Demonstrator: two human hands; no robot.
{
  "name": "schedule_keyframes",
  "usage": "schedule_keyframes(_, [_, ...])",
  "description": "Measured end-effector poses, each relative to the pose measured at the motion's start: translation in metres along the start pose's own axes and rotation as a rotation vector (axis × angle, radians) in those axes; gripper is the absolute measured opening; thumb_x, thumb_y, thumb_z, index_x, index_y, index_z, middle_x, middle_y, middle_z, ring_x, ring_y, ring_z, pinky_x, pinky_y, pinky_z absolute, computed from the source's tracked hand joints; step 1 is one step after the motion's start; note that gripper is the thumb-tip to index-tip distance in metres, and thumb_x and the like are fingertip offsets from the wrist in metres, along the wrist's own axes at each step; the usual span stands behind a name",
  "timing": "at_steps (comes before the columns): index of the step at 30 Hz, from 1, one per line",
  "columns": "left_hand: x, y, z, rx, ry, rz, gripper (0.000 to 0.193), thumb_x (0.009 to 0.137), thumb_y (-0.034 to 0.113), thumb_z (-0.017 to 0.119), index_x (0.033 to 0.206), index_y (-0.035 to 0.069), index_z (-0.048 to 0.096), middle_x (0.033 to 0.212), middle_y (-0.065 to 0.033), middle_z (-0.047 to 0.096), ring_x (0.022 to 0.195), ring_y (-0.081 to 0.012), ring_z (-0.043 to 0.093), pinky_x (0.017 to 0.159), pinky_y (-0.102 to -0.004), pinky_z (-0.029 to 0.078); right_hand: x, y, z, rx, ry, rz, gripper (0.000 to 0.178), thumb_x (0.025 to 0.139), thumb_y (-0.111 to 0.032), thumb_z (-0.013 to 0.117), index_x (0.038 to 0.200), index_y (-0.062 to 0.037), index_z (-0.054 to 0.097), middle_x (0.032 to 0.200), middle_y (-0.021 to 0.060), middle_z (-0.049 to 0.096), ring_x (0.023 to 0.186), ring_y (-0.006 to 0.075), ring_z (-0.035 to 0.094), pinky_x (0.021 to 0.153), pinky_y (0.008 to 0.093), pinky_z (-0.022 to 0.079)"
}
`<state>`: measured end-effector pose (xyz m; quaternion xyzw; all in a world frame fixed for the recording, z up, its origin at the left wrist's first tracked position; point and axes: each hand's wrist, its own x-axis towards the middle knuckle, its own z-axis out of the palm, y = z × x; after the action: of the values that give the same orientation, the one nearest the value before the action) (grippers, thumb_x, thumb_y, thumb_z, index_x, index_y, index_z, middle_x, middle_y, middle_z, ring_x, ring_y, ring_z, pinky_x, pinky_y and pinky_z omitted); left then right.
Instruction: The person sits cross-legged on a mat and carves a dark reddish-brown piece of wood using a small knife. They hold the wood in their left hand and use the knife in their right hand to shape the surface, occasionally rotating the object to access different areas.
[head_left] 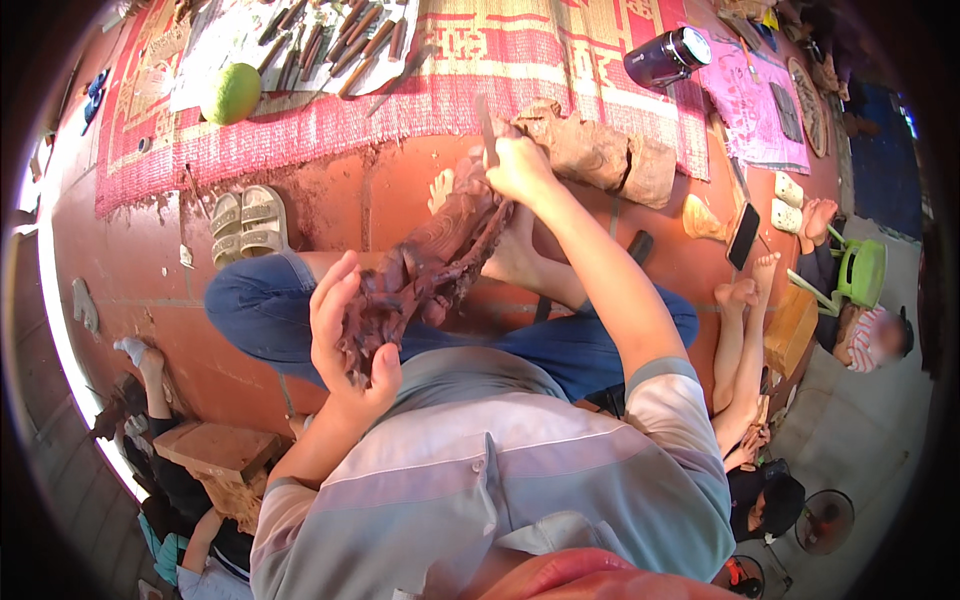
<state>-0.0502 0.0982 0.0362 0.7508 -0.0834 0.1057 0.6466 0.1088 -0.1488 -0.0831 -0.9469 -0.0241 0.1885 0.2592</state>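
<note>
A long, dark reddish-brown wood carving [425, 250] with a knotted, deeply cut near end slants across my lap. Beside that near end is my left hand [345, 335], its fingers stretched and its thumb apart, with the wood against the palm. My right hand [522, 168] is closed at the carving's far end around a thin, flat tool [486, 125] that sticks up past the fingers. What the tool's lower end touches is hidden by the hand. My bare feet are near the carving's far part.
Chisels [350, 40] lie on paper on a red patterned mat [450, 95], near a green round fruit [231, 94] and a dark flask [667, 57]. A pale wood block [590, 150] sits ahead. Sandals [250, 225] are at left, a phone [743, 237] at right. Other people sit on both sides.
</note>
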Motion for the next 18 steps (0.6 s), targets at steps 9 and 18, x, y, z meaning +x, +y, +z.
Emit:
schedule_keyframes(9, [-0.001, -0.004, -0.001, 0.006, -0.035, 0.036, 0.061, 0.087, 0.030, 0.061, 0.132, -0.006, 0.041, 0.137, -0.0276, 0.040, 0.124, -0.0324, 0.045, 0.104, -0.0400, 0.036, -0.020, 0.044, 0.006, 0.428, 0.037, 0.016, 0.014, 0.066, -0.013, 0.076, 0.078, -0.0079, 0.070, 0.080, 0.0113, 0.068, 0.081, 0.0259, 0.066, 0.074, 0.0360, 0.052])
schedule_keyframes(18, [0.001, -0.004, -0.002, 0.013, -0.021, 0.033, 0.058, 0.086, 0.026, 0.060, 0.131, -0.007, 0.042, 0.134, -0.0282, 0.042, 0.124, -0.0325, 0.045, 0.103, -0.0403, 0.036, -0.027, 0.055, 0.007, 0.594, -0.029, -0.015, 0.014, 0.074, -0.009, 0.073, 0.085, -0.0033, 0.067, 0.081, 0.0077, 0.068, 0.077, 0.0146, 0.063, 0.072, 0.0308, 0.049])
